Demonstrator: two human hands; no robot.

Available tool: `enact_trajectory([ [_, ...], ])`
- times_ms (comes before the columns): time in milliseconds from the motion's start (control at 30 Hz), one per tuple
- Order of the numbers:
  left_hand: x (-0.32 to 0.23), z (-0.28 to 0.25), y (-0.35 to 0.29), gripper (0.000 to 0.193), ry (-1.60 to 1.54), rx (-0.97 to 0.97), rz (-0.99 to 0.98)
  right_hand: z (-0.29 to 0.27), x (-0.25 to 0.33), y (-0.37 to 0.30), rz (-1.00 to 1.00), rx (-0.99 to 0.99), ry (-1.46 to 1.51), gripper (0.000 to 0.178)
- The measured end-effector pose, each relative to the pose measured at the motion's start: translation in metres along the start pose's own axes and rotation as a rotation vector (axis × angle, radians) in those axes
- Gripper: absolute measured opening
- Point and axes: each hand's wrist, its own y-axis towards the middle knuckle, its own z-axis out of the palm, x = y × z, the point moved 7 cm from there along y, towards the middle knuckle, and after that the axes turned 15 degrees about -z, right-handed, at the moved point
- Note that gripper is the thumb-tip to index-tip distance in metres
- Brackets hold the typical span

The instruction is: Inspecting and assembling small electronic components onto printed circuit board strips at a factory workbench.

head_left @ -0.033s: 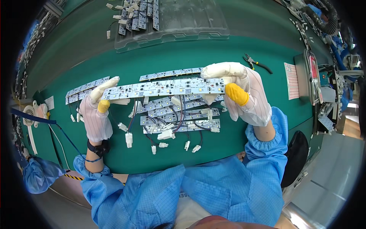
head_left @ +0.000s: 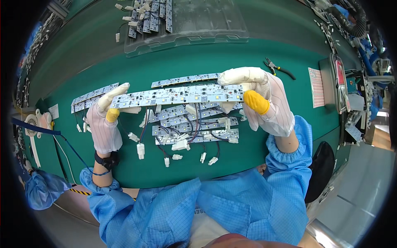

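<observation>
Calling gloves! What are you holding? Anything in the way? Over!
Left white-gloved hand, right white-gloved hand: gripping opposite ends of long white circuit-board strip. Strip held above green table. Possible snag: wired white circuit-board strips lying beneath.

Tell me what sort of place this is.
Probably an electronics assembly workshop: a long circuit board is held up over a green bench, where more boards and pliers lie.

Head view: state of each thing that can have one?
Held strip: raised, gripped at both ends
Left hand: closed on its left end
Right hand: closed on its right end
Other strips: lying unheld
White plugs: appear unconnected
Pliers: lying unheld
Black wrist strap: fastened
</observation>
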Motion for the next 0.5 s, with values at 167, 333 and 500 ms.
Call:
enact_trajectory([
  [167,0.0097,-0.004,0.0015,0.077,-0.02,-0.081,0.094,0.0,0.0,0.0016,-0.01,-0.014,-0.051,0.05],
  [333,0.0087,-0.0073,0.0009,0.077,0.012,-0.09,0.077,0.0004,0.0003,0.0022,0.007,-0.019,-0.04,0.051],
  [500,0.0055,0.0004,-0.0017,0.078,-0.118,0.042,-0.033,-0.0004,-0.0021,0.0009,0.032,-0.031,0.004,0.063],
])
